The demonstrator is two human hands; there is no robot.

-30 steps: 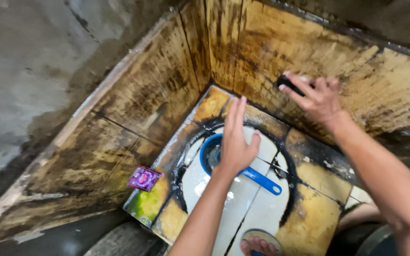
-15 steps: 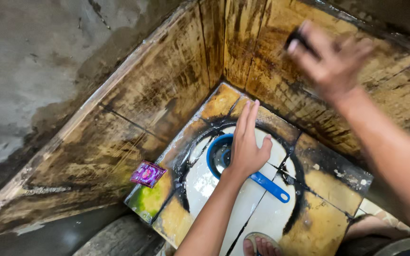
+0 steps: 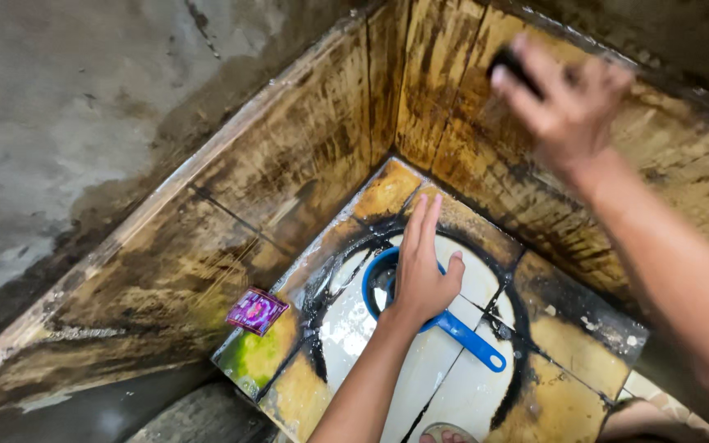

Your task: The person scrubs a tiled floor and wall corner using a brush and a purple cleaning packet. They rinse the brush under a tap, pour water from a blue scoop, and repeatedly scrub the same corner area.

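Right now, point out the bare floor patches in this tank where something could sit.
Free: white tile between blue dipper handle and purple sachet, and yellow tile right of the handle. Crowded: around the dipper's bowl under the left hand; right hand holds a dark scrubber at the wall.

Right hand [image 3: 572, 102] with dark scrubber [image 3: 509, 59] now sits higher on the stained wall [image 3: 469, 139] than a second ago, blurred; left hand [image 3: 420, 275] drifts slightly right over the blue dipper [image 3: 453, 328].

stained tiled floor [image 3: 551, 394] bears blue dipper [image 3: 461, 332], purple sachet [image 3: 256, 311].
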